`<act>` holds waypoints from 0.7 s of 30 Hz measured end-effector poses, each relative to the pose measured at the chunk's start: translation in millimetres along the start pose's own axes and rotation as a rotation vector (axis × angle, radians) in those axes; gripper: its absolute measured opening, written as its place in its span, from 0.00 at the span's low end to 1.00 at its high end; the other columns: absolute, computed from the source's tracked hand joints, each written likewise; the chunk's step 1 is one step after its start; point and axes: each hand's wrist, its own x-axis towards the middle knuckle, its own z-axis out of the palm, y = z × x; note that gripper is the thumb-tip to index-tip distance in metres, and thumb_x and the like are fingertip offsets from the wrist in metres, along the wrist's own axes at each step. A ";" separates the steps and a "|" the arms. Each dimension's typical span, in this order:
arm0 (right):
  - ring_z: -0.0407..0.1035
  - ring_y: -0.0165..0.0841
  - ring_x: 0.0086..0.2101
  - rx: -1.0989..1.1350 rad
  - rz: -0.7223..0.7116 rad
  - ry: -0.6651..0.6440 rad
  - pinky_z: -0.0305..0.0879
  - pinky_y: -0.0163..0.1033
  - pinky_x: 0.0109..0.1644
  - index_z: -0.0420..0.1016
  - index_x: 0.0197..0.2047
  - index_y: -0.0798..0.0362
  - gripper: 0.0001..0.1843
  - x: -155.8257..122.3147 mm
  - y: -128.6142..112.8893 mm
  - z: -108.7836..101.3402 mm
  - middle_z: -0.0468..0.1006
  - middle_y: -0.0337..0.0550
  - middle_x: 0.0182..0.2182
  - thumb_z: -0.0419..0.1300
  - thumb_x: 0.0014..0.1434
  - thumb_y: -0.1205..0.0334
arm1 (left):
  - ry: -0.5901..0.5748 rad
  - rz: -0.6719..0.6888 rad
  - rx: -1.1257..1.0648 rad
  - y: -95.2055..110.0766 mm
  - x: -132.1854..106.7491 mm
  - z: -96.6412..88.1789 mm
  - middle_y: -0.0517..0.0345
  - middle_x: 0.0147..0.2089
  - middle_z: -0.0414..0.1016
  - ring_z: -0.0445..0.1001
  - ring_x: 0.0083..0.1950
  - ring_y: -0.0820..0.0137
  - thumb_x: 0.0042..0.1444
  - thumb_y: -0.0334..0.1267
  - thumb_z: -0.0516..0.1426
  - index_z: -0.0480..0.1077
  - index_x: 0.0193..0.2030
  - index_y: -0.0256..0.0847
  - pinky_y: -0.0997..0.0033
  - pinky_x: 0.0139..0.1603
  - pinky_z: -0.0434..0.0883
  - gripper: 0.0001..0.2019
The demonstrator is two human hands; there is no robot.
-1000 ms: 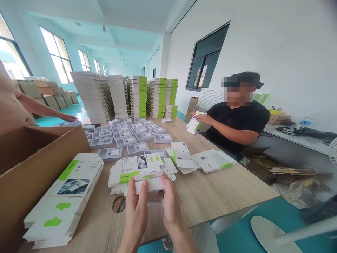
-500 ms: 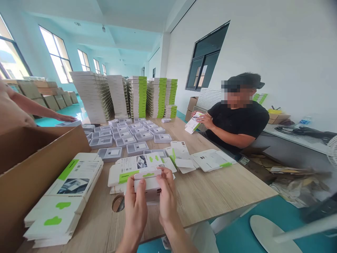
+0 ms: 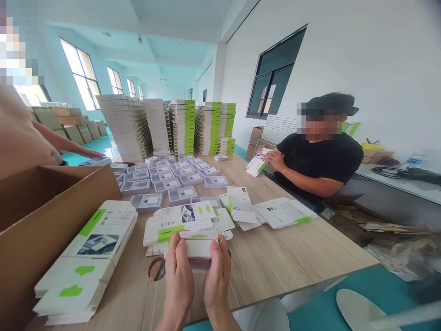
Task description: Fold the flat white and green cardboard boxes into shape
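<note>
Between my two hands is a small white cardboard box (image 3: 199, 248) with a green-marked hang tab along its far edge. My left hand (image 3: 179, 269) grips its left side, thumb on the top face. On the opposite side my right hand (image 3: 217, 269) holds it the same way. The box's lower part is hidden by my hands. Just beyond lie flat printed cartons (image 3: 172, 225) in white and green. A thick banded stack of flat cartons (image 3: 98, 241) rests to my left. Farther back stand several grey plastic trays (image 3: 167, 185) with small white pieces inside.
A large open cardboard box (image 3: 51, 202) borders the left side. Tall stacks of white and green boxes (image 3: 184, 126) line the table's back. Across on the right, a co-worker (image 3: 320, 156) holds a carton. Another person's arm (image 3: 65, 145) reaches in from the left. The table has a round hole (image 3: 156, 268).
My right hand's fingers have shifted from the box's far edge down to its right side, thumb now on top. The view has turned slightly left.
</note>
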 end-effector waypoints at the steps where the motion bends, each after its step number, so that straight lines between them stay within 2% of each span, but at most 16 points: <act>1: 0.81 0.46 0.40 -0.004 -0.002 0.006 0.77 0.45 0.42 0.76 0.42 0.48 0.22 -0.4 0.3 -0.1 0.88 0.50 0.41 0.58 0.59 0.38 | -0.001 0.000 -0.003 -1.1 0.0 1.1 0.51 0.41 0.82 0.80 0.45 0.58 0.67 0.43 0.53 0.75 0.43 0.45 0.63 0.42 0.76 0.10; 3: 0.81 0.46 0.41 -0.030 -0.019 0.010 0.77 0.45 0.42 0.76 0.42 0.49 0.21 -0.5 -0.1 -0.7 0.87 0.52 0.41 0.57 0.60 0.40 | -0.017 -0.014 -0.015 -1.9 0.0 3.6 0.55 0.35 0.80 0.78 0.37 0.61 0.66 0.43 0.53 0.74 0.39 0.46 0.65 0.37 0.75 0.10; 5: 0.80 0.46 0.41 -0.070 -0.042 0.014 0.76 0.45 0.43 0.76 0.40 0.49 0.20 0.4 -1.4 -1.1 0.87 0.51 0.40 0.56 0.60 0.40 | -0.030 -0.009 -0.031 -0.9 0.1 6.2 0.61 0.29 0.76 0.72 0.29 0.65 0.64 0.44 0.53 0.70 0.33 0.47 0.67 0.32 0.72 0.10; 7: 0.79 0.45 0.41 -0.101 -0.062 0.018 0.75 0.45 0.44 0.75 0.39 0.48 0.20 2.6 -2.8 -1.1 0.85 0.50 0.39 0.56 0.60 0.40 | -0.022 -0.004 -0.048 0.7 0.5 8.2 0.63 0.26 0.72 0.68 0.27 0.66 0.62 0.44 0.53 0.66 0.29 0.49 0.68 0.29 0.70 0.10; 9: 0.77 0.44 0.39 -0.119 -0.074 0.009 0.75 0.46 0.45 0.74 0.37 0.47 0.19 5.7 -4.1 -0.9 0.84 0.49 0.38 0.56 0.59 0.40 | -0.018 -0.013 -0.067 1.5 0.6 8.8 0.63 0.27 0.73 0.69 0.28 0.66 0.62 0.45 0.54 0.65 0.30 0.49 0.68 0.30 0.70 0.10; 11: 0.76 0.44 0.37 -0.139 -0.080 -0.009 0.75 0.46 0.44 0.72 0.35 0.47 0.19 8.5 -5.7 -1.1 0.83 0.48 0.36 0.56 0.59 0.39 | -0.044 -0.034 -0.090 0.4 -0.2 6.8 0.60 0.31 0.76 0.73 0.33 0.64 0.66 0.46 0.52 0.68 0.33 0.48 0.66 0.35 0.73 0.11; 14: 0.76 0.43 0.37 -0.162 -0.083 -0.045 0.75 0.46 0.43 0.72 0.36 0.47 0.19 9.3 -9.9 -3.6 0.82 0.48 0.36 0.56 0.61 0.40 | -0.133 -0.064 -0.131 -5.5 -4.1 -1.7 0.51 0.44 0.83 0.79 0.45 0.58 0.70 0.54 0.47 0.73 0.45 0.45 0.60 0.48 0.77 0.19; 16: 0.77 0.43 0.41 -0.166 -0.090 -0.055 0.75 0.46 0.45 0.73 0.42 0.48 0.18 7.6 -14.3 -8.1 0.83 0.49 0.43 0.57 0.63 0.42 | -0.220 -0.092 -0.141 -11.4 -7.7 -9.4 0.47 0.54 0.83 0.80 0.55 0.55 0.69 0.58 0.50 0.74 0.53 0.44 0.57 0.57 0.76 0.22; 19: 0.75 0.44 0.53 -0.197 -0.190 -0.061 0.74 0.46 0.52 0.72 0.55 0.47 0.23 6.2 -23.5 -18.5 0.79 0.52 0.56 0.63 0.62 0.46 | -0.349 -0.123 -0.137 -20.5 -11.3 -19.5 0.44 0.64 0.80 0.74 0.69 0.52 0.65 0.59 0.60 0.75 0.58 0.44 0.56 0.70 0.69 0.24; 21: 0.72 0.45 0.57 -0.233 -0.217 -0.114 0.73 0.45 0.53 0.71 0.61 0.46 0.29 8.7 -31.8 -25.4 0.76 0.51 0.62 0.67 0.59 0.49 | -0.414 -0.102 -0.142 -26.2 -11.2 -23.3 0.43 0.66 0.79 0.72 0.72 0.51 0.63 0.60 0.62 0.75 0.58 0.44 0.54 0.73 0.67 0.26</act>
